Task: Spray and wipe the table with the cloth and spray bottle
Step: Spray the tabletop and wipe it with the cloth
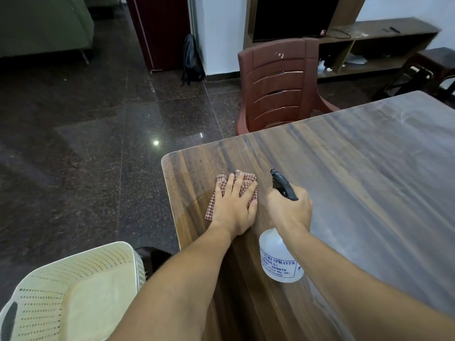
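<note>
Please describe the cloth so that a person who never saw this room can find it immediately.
Find the big wooden table and its rounded left corner. There the left hand presses flat on a small cloth, just left of the clear spray bottle that the right hand grips. Only it is fabric, checked red and white.

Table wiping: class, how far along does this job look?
Done: a damp-looking patch beside the checked cloth. In hand: the left hand presses it flat; the right hand grips the spray bottle, nozzle forward. Left: most of the table, hazy and streaked.
</note>
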